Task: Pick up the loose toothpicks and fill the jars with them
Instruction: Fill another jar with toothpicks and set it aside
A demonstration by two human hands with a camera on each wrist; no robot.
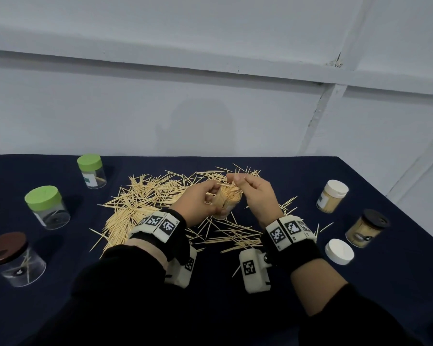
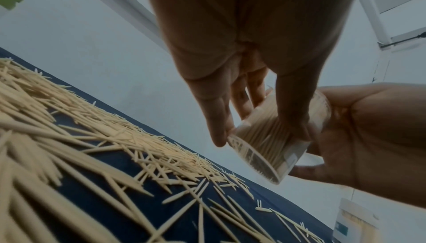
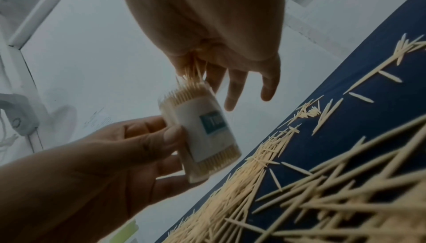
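On the left of the table [image 1: 60,320], three lidded jars [image 1: 46,207] are seen nearly empty. At centre, an almost full jar [image 1: 226,202] is gripped by the left hand [image 1: 200,203] while toothpicks are pinched into it by the right hand [image 1: 255,193]. Many loose toothpicks [image 1: 145,196] are left. Rightward, two full capped jars [image 1: 331,196] are stood near the edge, with open cloth nearer.

left hand [image 2: 242,61] holds a toothpick-filled jar [image 2: 276,137] above loose toothpicks [image 2: 110,133], right hand [image 2: 373,137] beside it.
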